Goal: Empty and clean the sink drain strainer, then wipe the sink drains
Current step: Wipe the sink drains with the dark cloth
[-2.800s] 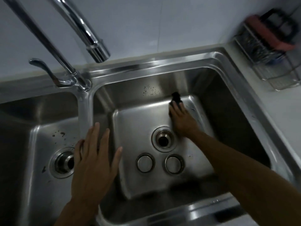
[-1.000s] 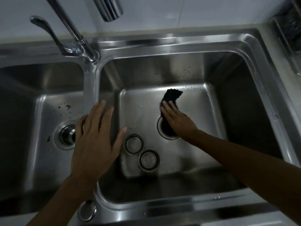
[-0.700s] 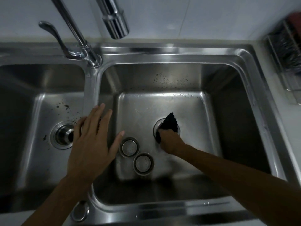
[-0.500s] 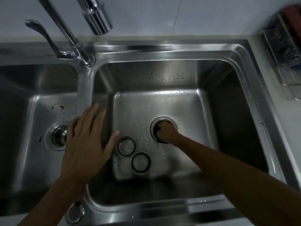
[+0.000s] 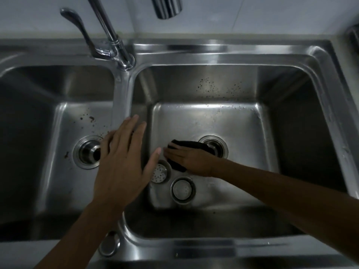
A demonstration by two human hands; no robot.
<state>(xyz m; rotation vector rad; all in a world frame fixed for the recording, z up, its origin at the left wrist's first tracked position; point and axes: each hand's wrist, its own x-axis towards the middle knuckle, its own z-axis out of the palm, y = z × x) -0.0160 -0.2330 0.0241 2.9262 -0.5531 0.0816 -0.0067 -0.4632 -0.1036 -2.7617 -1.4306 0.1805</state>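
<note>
A steel double sink fills the head view. My right hand (image 5: 191,159) lies flat on a black cloth (image 5: 189,145), pressing it on the right basin floor just left of the right drain (image 5: 215,146). The cloth's far end reaches the drain's rim. Two round strainers sit on the basin floor nearby, a perforated strainer (image 5: 160,172) and a second strainer (image 5: 182,189). My left hand (image 5: 124,162) rests with spread fingers on the divider (image 5: 121,98) between the basins, holding nothing. The left drain (image 5: 87,151) is uncovered, partly hidden by my fingers.
The tap (image 5: 110,32) with its lever stands at the back of the divider, its spout (image 5: 167,6) above the right basin. Dark specks mark the right basin's back wall (image 5: 217,87) and the left basin floor (image 5: 87,121). A wire rack (image 5: 354,39) shows at the right edge.
My right hand pushed the cloth into the right drain, then drew it out leftward; it now lies flat on the basin floor. My left hand stayed on the divider.
</note>
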